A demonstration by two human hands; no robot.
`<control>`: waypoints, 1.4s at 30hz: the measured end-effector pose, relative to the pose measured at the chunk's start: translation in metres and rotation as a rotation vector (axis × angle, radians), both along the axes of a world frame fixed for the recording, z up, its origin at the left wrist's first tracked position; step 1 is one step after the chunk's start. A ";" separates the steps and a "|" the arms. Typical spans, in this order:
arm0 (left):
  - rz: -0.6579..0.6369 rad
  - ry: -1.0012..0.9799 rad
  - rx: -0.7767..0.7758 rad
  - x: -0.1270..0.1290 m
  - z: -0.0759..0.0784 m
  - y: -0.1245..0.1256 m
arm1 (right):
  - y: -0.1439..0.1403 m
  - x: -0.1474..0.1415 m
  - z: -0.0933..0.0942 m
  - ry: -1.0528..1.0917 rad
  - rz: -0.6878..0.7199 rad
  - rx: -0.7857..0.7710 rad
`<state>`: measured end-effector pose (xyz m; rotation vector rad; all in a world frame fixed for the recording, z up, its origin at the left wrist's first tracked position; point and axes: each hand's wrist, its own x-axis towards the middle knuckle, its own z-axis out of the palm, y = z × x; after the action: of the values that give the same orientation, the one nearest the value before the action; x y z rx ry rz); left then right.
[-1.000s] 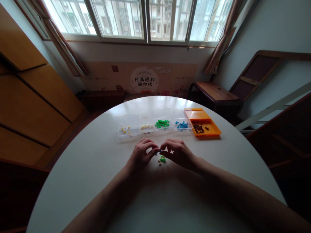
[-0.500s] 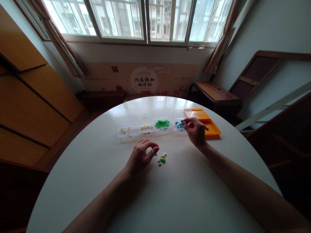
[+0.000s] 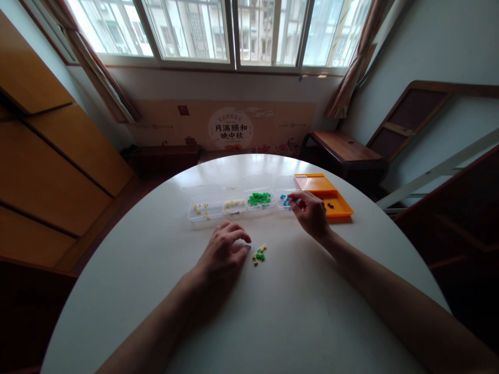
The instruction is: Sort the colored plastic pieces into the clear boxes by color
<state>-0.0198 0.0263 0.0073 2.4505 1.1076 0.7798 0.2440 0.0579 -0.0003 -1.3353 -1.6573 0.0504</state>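
Note:
My left hand [image 3: 223, 253] rests on the white round table [image 3: 273, 322] with its fingers curled; thumb and forefinger pinch a tiny blue piece [image 3: 248, 247]. Just right of it lies a small pile of green and yellowish pieces [image 3: 259, 255]. My right hand [image 3: 311, 212] is stretched out to the clear box of blue pieces [image 3: 283, 199], its fingertips pinched together over the box's right side with a blue bit showing at them. The hand covers part of that box.
A row of small clear boxes stands across the table: yellow pieces [image 3: 200, 210], cream pieces [image 3: 234, 204], green pieces [image 3: 260, 198]. An open orange box [image 3: 340, 209] with dark pieces sits at the right end. A wooden bench [image 3: 343, 148] stands beyond the table.
My right hand left the pile beside the left hand, reached out to the blue box, then dropped slightly onto it. My left hand sank a little toward the table.

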 end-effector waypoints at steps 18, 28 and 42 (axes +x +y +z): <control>-0.006 -0.028 0.434 0.007 -0.002 -0.007 | -0.038 -0.056 0.004 0.176 0.696 -0.488; -0.003 -0.077 0.503 0.007 -0.004 -0.004 | -0.034 -0.057 -0.009 0.284 0.702 -0.512; -0.030 -0.031 0.448 0.006 -0.008 -0.002 | -0.015 -0.033 -0.003 -0.004 0.252 -0.088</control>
<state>-0.0138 0.0241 -0.0007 2.7932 0.9632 1.1583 0.2112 0.0428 -0.0034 -1.1834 -1.8371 0.2718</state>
